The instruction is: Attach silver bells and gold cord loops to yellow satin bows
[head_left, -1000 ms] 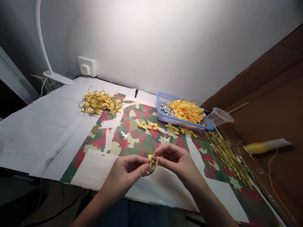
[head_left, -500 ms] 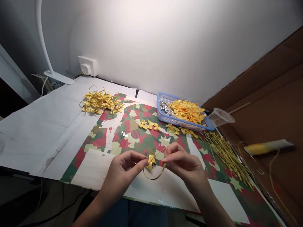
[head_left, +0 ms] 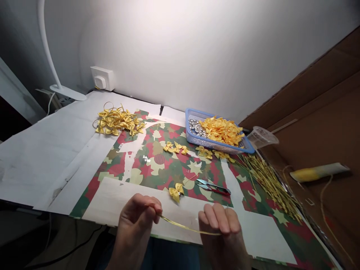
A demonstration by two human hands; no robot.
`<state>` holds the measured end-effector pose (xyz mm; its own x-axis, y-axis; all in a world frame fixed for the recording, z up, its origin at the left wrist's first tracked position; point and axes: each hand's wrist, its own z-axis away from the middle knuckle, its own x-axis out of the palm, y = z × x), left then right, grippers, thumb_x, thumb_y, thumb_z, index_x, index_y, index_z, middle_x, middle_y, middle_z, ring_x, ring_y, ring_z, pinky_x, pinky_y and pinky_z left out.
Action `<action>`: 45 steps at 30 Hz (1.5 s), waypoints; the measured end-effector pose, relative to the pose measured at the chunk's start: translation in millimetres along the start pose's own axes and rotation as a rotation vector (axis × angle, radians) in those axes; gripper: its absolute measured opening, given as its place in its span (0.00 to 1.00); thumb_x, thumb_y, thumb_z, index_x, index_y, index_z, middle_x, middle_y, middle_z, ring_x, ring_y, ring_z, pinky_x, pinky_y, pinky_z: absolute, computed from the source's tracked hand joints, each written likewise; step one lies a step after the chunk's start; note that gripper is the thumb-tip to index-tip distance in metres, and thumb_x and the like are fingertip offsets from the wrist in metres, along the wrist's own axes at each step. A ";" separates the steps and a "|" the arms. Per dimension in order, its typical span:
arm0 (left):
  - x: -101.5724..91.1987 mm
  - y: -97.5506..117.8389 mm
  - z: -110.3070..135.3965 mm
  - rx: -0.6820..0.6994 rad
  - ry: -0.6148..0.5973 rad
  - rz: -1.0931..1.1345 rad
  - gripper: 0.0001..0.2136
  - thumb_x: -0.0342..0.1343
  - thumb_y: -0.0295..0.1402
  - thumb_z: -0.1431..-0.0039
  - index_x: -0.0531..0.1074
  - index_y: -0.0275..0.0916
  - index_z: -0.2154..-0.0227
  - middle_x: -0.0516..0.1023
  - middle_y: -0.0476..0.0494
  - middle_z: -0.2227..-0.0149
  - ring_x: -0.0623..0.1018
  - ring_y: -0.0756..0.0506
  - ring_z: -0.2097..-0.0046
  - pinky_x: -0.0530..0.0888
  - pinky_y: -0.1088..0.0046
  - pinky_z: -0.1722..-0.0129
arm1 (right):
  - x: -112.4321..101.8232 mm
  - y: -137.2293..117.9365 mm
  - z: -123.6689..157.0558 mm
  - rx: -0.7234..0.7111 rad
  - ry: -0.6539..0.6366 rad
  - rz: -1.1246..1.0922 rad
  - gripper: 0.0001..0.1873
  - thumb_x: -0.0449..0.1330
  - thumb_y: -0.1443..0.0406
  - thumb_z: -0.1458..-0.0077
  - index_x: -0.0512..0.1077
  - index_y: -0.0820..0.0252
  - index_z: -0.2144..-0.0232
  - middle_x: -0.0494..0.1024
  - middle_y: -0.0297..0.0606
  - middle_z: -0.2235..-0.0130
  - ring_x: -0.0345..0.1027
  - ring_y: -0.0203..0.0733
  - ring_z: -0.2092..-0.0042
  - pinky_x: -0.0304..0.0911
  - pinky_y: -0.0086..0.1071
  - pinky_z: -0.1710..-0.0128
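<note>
A thin gold cord (head_left: 187, 227) is stretched between my hands, close to the table's front edge. My left hand (head_left: 139, 221) pinches one end between thumb and fingers. My right hand (head_left: 221, 228) has its fingers folded over the other end; its thumb is hidden. Just beyond them, a yellow ribbon bow (head_left: 175, 193) with a small silvery piece at its side lies on the white paper, touched by neither hand. Thread snips (head_left: 214, 187) lie to the right of that bow, on the camouflage-patterned sheet (head_left: 160, 172).
A blue basket (head_left: 219, 147) holds yellow ribbon bows (head_left: 222, 129) and silver bells (head_left: 197, 127). A pile of corded bows (head_left: 118, 120) lies at back left. Several loose bows (head_left: 176, 147) sit mid-table. Gold cords (head_left: 271, 187), a clear cup (head_left: 263, 135) and cardboard (head_left: 323, 123) are on the right.
The bow has left my left hand and lies on the table. Both hands have drawn back toward me, with the cord now pulled nearly straight between them. The snips have come into view.
</note>
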<state>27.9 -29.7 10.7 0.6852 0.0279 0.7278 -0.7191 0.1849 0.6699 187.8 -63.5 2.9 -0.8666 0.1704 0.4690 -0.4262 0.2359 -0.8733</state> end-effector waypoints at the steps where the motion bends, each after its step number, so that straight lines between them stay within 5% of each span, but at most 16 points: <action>1: 1.8 -1.6 2.4 -0.092 -0.009 0.106 0.08 0.70 0.37 0.59 0.76 0.43 0.80 0.74 0.53 0.80 0.72 0.55 0.75 0.71 0.88 0.74 | 1.2 2.4 4.5 0.032 0.026 -0.021 0.12 0.67 0.50 0.56 0.70 0.43 0.80 0.58 0.29 0.85 0.54 0.39 0.80 0.55 0.34 0.77; 5: 8.2 -6.4 10.1 -0.406 -0.076 0.422 0.12 0.72 0.35 0.62 0.73 0.40 0.80 0.64 0.56 0.83 0.67 0.58 0.80 0.68 0.88 0.78 | 4.0 10.8 16.5 0.178 0.031 -0.119 0.19 0.61 0.42 0.56 0.64 0.46 0.81 0.43 0.22 0.90 0.42 0.36 0.87 0.55 0.36 0.77; 9: 10.4 -8.5 13.3 -0.424 -0.173 0.476 0.11 0.71 0.34 0.60 0.72 0.39 0.81 0.58 0.57 0.85 0.65 0.57 0.80 0.66 0.86 0.77 | 9.9 17.5 15.9 0.138 0.006 -0.289 0.26 0.65 0.45 0.59 0.57 0.52 0.86 0.38 0.20 0.92 0.38 0.34 0.90 0.51 0.33 0.80; 13: 8.0 -6.1 12.9 -0.439 -0.202 0.142 0.11 0.70 0.37 0.58 0.75 0.37 0.80 0.67 0.53 0.85 0.69 0.55 0.79 0.68 0.83 0.75 | 20.6 9.1 10.2 0.242 -0.058 -0.169 0.33 0.68 0.45 0.67 0.50 0.54 0.88 0.43 0.23 0.91 0.42 0.35 0.85 0.48 0.31 0.82; 19: 8.7 3.3 14.0 -0.407 -0.119 -0.315 0.08 0.69 0.36 0.58 0.79 0.39 0.77 0.79 0.48 0.80 0.75 0.51 0.75 0.72 0.80 0.72 | 26.3 -12.3 10.5 0.473 -0.075 -0.106 0.18 0.71 0.54 0.63 0.69 0.55 0.81 0.66 0.29 0.82 0.59 0.37 0.75 0.58 0.32 0.69; 27: 8.5 9.3 14.6 -0.239 -0.017 -0.676 0.04 0.67 0.34 0.57 0.80 0.41 0.77 0.82 0.47 0.75 0.80 0.45 0.69 0.76 0.76 0.69 | 22.2 -16.2 14.5 0.387 0.038 0.235 0.12 0.68 0.57 0.55 0.73 0.58 0.77 0.71 0.32 0.75 0.64 0.36 0.72 0.61 0.29 0.69; 36: 9.1 24.8 7.2 -0.390 -0.281 -0.771 0.05 0.63 0.34 0.50 0.81 0.40 0.73 0.83 0.45 0.71 0.80 0.45 0.66 0.75 0.76 0.64 | 11.4 -27.9 5.6 0.449 -0.187 0.374 0.08 0.66 0.60 0.52 0.75 0.58 0.75 0.74 0.33 0.73 0.68 0.37 0.69 0.64 0.29 0.67; 45: 2.0 22.5 6.3 -0.318 -0.214 -0.887 0.07 0.63 0.35 0.51 0.79 0.40 0.69 0.83 0.44 0.69 0.81 0.43 0.64 0.76 0.74 0.64 | 11.8 -29.1 2.7 0.456 -0.208 0.509 0.08 0.64 0.60 0.50 0.74 0.59 0.74 0.76 0.34 0.72 0.69 0.38 0.68 0.63 0.29 0.67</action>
<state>12.4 -31.6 28.2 0.9060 -0.4233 0.0090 0.1358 0.3106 0.9408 189.3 -70.9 33.5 -0.9990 -0.0438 -0.0064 0.0174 -0.2561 -0.9665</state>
